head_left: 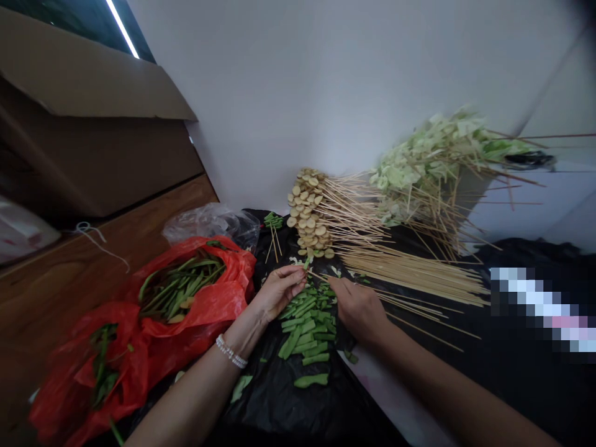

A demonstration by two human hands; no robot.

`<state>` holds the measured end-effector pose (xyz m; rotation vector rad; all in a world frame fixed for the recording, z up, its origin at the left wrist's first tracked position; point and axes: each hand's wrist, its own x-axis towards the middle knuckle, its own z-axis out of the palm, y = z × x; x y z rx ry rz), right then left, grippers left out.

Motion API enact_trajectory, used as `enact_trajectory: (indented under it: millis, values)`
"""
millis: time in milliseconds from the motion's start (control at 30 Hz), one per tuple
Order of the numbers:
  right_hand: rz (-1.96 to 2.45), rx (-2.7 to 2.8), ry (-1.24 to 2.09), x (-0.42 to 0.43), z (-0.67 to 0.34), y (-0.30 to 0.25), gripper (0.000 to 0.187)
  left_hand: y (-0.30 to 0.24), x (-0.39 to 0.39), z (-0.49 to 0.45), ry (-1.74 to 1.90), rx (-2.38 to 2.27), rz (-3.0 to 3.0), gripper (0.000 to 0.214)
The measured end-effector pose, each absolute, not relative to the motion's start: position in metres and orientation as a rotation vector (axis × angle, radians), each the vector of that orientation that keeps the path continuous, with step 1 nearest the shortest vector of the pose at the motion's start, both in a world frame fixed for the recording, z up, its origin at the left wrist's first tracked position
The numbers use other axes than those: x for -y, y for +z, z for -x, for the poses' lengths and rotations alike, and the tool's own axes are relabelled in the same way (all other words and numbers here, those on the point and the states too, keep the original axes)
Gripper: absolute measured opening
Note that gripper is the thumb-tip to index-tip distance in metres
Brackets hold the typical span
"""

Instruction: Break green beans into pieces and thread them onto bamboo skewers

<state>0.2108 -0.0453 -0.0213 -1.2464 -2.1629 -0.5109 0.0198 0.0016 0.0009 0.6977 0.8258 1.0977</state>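
The left grip [279,292] is narrow. Its fingers pinch a small bean piece [306,264] at the tips. The right grip [358,310] is curled and narrow, just beside the pile of cut beans [305,323], but I cannot tell if it holds anything. The pile lies between the two grips, on a black plastic sheet [284,403].

A big cardboard box [93,136] sits at the back on the left, above a wood desk [69,279]. A red bag [195,292] full of long beans lies on the left, and a clear bag [209,223] is behind it. Past the hands, sticks with pale green leaves [428,161] pile up by the white wall [326,93]. Next to them are sticks with round tan slices [307,211]. Bare sticks [410,273] lie in a flat bunch. A white bead bracelet [230,351] is on the left wrist.
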Motion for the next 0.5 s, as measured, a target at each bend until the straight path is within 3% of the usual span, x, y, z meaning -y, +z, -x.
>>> enact_trajectory:
  millis: [500]
  values:
    - [1.221, 2.163, -0.508, 0.0443, -0.2102, -0.0259, 0.027, 0.0021, -0.0004, -0.0188, 1.066, -0.828, -0.750, 0.025]
